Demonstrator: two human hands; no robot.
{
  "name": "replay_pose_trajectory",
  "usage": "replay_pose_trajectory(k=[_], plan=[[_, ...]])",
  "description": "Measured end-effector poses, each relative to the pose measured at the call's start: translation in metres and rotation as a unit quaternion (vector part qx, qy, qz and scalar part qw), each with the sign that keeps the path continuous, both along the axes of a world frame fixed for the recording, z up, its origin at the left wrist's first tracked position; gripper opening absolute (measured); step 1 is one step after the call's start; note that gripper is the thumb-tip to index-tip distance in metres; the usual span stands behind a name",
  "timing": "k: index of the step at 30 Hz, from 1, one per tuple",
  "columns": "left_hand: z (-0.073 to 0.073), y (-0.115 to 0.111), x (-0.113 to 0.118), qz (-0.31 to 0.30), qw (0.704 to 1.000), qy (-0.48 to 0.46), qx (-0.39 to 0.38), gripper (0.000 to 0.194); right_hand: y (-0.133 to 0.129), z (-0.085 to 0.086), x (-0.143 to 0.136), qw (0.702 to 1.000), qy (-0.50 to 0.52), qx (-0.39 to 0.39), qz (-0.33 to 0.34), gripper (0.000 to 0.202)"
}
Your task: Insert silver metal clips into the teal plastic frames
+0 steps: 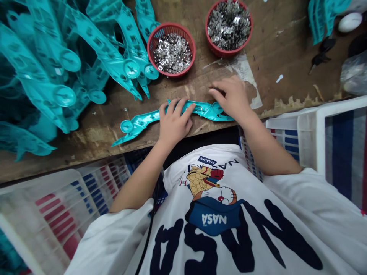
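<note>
A long teal plastic part (143,121) lies along the table's front edge. My left hand (175,120) rests over its middle, fingers bent onto the plastic. My right hand (231,93) is above the part's right end, with thumb and fingers closed around a small dark thing too unclear to name. Behind the part stand two red baskets of small metal pieces: one (172,70) with shiny clips at centre, another (210,44) with darker metal pieces farther right.
Many teal parts (94,42) are heaped on the left of the wooden table (275,65). Keys (319,59), a white oval object (349,22) and a plastic bag (355,74) lie at the right. White crates (311,133) stand below the edge on both sides.
</note>
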State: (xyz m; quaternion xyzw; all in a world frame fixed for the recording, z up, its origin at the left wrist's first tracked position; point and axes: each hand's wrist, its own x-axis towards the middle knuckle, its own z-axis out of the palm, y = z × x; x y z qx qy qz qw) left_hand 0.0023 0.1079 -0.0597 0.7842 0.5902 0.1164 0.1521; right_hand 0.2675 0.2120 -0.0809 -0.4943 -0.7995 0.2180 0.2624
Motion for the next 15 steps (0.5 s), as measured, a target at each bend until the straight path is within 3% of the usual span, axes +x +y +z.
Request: replay_pose_trajectory(k=[5, 9, 12, 15], plan=[[-0.005, 0.001, -0.002, 0.004, 1.0, -0.007, 0.0, 0.055, -0.019, 0.01, 0.0, 0.998, -0.065, 0.009, 0.025, 0.046], [-0.005, -0.003, -0.004, -0.006, 1.0, -0.012, 0.025, 0.05, -0.057, 0.024, -0.007, 0.984, -0.127, 0.016, 0.127, 0.062], [0.022, -0.016, 0.003, -0.018, 0.993, -0.018, 0.112, 0.046, -0.077, 0.023, -0.001, 0.982, -0.096, 0.063, 0.151, 0.044], [0.068, -0.031, 0.009, -0.04, 0.959, -0.02, 0.279, 0.053, -0.075, 0.019, 0.018, 0.99, -0.006, 0.13, 0.059, 0.04]])
